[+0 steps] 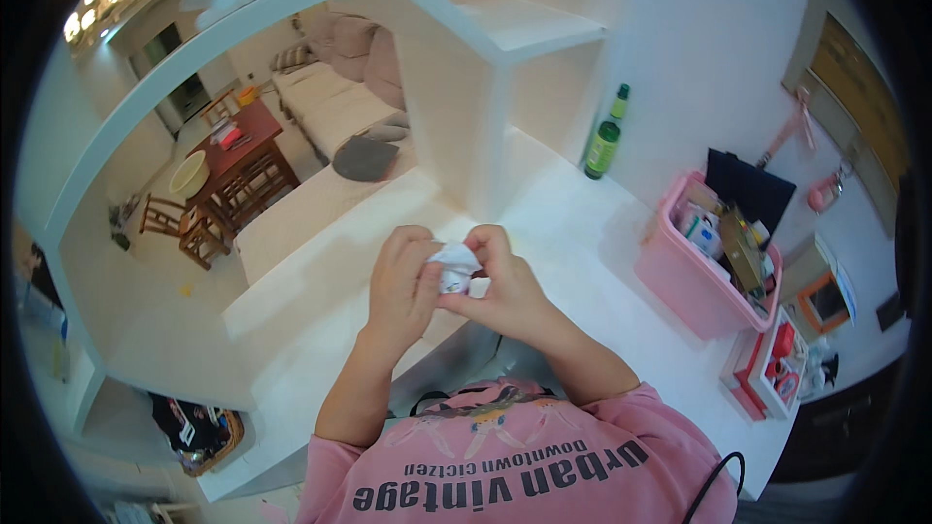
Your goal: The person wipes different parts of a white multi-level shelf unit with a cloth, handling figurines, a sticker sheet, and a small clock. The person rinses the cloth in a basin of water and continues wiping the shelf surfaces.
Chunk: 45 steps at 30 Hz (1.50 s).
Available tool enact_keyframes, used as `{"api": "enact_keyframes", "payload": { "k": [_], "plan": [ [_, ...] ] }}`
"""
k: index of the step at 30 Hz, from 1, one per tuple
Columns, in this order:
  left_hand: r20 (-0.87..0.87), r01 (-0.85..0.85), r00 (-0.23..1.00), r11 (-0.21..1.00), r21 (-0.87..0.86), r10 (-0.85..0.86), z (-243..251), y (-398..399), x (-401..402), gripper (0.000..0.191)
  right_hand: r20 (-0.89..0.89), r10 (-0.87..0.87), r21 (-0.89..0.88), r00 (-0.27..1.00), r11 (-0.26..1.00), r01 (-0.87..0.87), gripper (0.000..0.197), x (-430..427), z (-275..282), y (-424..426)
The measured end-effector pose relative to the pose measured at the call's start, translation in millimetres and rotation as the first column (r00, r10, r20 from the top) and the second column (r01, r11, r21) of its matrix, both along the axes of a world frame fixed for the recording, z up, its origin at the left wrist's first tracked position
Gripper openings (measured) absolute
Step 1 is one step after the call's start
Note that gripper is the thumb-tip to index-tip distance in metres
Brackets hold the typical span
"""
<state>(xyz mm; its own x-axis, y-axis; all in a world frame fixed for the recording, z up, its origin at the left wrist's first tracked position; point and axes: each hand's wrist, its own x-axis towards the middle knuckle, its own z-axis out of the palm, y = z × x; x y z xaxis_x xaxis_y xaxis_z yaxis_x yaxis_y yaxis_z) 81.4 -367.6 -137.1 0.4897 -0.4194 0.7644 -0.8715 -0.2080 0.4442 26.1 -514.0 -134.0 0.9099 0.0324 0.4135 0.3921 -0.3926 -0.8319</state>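
Over the white countertop [582, 255], my two hands meet around a small pale jar or container [455, 282], whose exact kind I cannot tell. My left hand [406, 280] grips its left side, with the thumb along it. Its right side is between the thumb and fingers of my right hand [502, 276]. A crumpled white tissue or cloth [455, 256] lies over the upper part of the container, pinched by the fingers of both hands. Part of the container is hidden by the tissue and fingers.
A green glass bottle [603, 145] stands by the wall. To the right are a pink plastic bin [692, 291] full of boxes and packets, and a small tray [757, 371] with red items. A wicker basket [231, 444] sits at the lower left. White shelf panels [459, 102] rise behind the counter.
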Motion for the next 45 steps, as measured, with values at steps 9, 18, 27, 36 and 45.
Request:
{"api": "enact_keyframes", "payload": {
  "k": [9, 18, 27, 36, 45],
  "plan": [
    [-0.111, -0.023, 0.994, 0.956, -0.292, -0.010, -27.3, -8.7, 3.7, 0.012, -0.056, 0.162, 0.290, 0.985, 0.947, -0.139, 0.061, 8.9, -29.3, 5.3],
    [-0.350, -0.099, 0.917, 0.745, -0.660, -0.189, -25.2, -3.2, 1.7, 0.037, -0.087, 0.434, 0.664, 0.897, 0.696, -0.273, 0.034, 19.8, -27.3, -0.6],
    [0.174, -0.065, 0.982, 0.995, -0.070, 0.076, -25.4, 7.6, -3.5, 0.033, -0.104, 0.370, 0.716, 0.923, 0.673, -0.189, 0.029, 25.0, -31.5, -1.9],
    [-0.049, 0.015, 0.998, 0.972, -0.233, -0.028, -62.2, 11.0, -4.1, 0.028, -0.063, 0.347, 0.812, 0.936, 0.564, -0.154, 0.038, 33.4, -30.1, -5.1],
    [-0.649, -0.082, 0.587, 0.762, -0.643, -0.484, -69.2, -7.4, -11.4, 0.034, 0.132, 0.162, 0.641, 0.978, 0.738, -0.209, 0.047, 30.7, -43.8, -1.6]
  ]
}}
